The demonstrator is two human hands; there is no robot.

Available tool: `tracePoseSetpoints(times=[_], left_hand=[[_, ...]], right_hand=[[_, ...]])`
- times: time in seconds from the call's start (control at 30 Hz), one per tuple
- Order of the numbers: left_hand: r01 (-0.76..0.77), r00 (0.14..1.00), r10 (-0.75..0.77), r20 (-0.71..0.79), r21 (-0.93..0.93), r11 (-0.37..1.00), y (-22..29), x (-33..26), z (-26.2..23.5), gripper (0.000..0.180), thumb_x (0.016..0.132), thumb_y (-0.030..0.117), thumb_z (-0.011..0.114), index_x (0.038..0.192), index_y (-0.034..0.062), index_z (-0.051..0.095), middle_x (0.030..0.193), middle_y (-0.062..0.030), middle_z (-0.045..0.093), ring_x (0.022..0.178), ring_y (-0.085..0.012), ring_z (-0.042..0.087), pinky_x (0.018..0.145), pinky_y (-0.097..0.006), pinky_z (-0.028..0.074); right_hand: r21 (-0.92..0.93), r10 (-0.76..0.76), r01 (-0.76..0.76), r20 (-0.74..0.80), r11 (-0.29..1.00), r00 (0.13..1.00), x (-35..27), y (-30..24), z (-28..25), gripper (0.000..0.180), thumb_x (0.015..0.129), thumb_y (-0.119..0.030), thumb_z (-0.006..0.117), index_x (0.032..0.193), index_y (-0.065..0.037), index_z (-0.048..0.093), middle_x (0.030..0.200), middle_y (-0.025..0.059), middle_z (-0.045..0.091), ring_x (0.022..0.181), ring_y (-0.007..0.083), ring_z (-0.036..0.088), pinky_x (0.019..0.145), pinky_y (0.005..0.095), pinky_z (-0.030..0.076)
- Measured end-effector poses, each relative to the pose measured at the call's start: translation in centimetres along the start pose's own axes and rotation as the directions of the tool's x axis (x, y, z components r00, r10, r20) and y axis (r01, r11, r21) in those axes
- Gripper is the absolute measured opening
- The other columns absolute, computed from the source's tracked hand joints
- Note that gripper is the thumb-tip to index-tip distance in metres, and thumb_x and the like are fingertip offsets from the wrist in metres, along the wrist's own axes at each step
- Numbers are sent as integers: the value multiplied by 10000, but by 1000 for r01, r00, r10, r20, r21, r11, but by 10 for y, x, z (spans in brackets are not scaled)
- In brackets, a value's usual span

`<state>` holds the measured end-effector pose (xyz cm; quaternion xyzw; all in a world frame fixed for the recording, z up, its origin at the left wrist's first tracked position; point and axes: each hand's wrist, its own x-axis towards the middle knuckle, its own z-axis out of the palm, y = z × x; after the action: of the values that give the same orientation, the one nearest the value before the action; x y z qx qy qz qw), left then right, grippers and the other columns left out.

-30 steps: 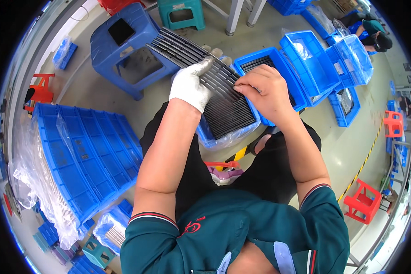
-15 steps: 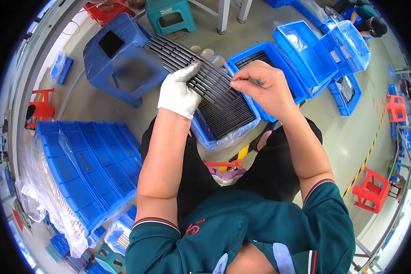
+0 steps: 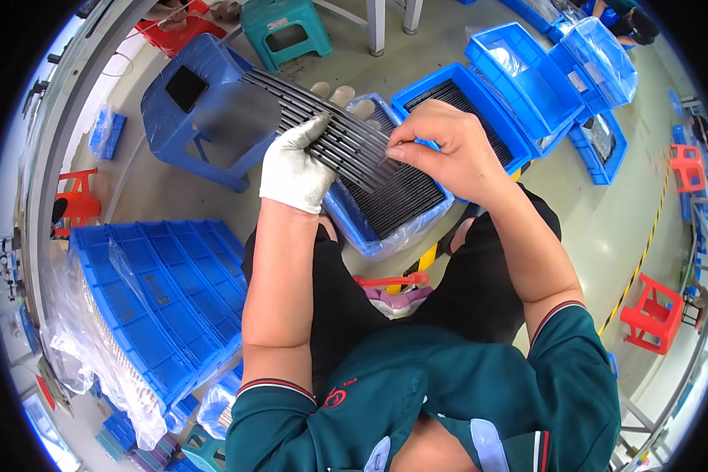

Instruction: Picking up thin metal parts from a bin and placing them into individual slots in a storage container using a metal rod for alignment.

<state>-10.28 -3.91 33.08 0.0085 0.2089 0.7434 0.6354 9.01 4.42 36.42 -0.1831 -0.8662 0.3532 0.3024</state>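
My left hand (image 3: 295,169), in a white glove, grips a flat row of several thin dark rods (image 3: 344,148). The rods slant from the upper left down toward the middle, with the glove's fingers showing beyond their far side. At their right-hand ends is my bare right hand (image 3: 452,149), thumb and forefinger pinched together. Whatever sits in that pinch is too small to make out. Below the rods, a blue plastic bin (image 3: 346,223) lined with clear film contains many more dark rods (image 3: 405,206) laid side by side.
Right of it stands another blue bin (image 3: 519,163) with dark rods, then an open blue bin (image 3: 502,49). A blue stool (image 3: 159,130) carrying a dark flat object (image 3: 186,88) is at left, above stacked blue crates (image 3: 145,295). A teal stool (image 3: 287,17) stands beyond.
Both hands and the rods have shifted slightly left in the picture. My right hand still pinches at the rod ends, and my left keeps its grip. The whole view has also shifted a little.
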Motion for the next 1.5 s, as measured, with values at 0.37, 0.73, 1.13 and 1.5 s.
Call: tracePoseSetpoints(times=[0.37, 0.73, 1.13, 1.5], left_hand=[[-15, 1000, 15, 1, 18, 1000, -1, 0, -1, 364, 927, -21, 415, 1280, 28, 487, 1308, -252, 515, 1195, -490, 505, 993, -615, 452], [23, 997, -25, -77, -30, 999, -4, -2, 8, 352, 957, -8, 374, 1291, 49, 469, 1285, -246, 521, 1184, -480, 517, 980, -625, 454], [-59, 991, 68, -115, 75, 995, -6, 1, 4, 352, 948, -28, 368, 1256, 98, 484, 1244, -200, 535, 1139, -425, 561, 921, -605, 505], [-127, 965, 132, -228, 39, 991, -7, 9, -2, 320, 951, -20, 420, 1228, 108, 515, 1170, -182, 595, 1124, -414, 573, 939, -586, 488]], right_hand=[[-104, -123, 121, -7, 987, 992, 2, -1, 4, 84, 738, -77, 744, 781, -50, 677, 738, 48, 639, 751, 232, 590, 721, 336, 469], [-141, -233, 239, 56, 961, 971, 4, 2, 6, 100, 700, -87, 751, 767, -66, 679, 755, 46, 626, 768, 243, 590, 738, 358, 470], [2, 83, -83, -19, 997, 996, 1, -6, 4, 89, 767, -49, 742, 830, -19, 686, 816, 62, 642, 787, 187, 612, 710, 298, 482], [-102, -90, 91, 17, 991, 996, 2, 1, 17, 112, 727, -66, 769, 791, -40, 681, 763, 69, 629, 766, 228, 605, 688, 328, 476]])
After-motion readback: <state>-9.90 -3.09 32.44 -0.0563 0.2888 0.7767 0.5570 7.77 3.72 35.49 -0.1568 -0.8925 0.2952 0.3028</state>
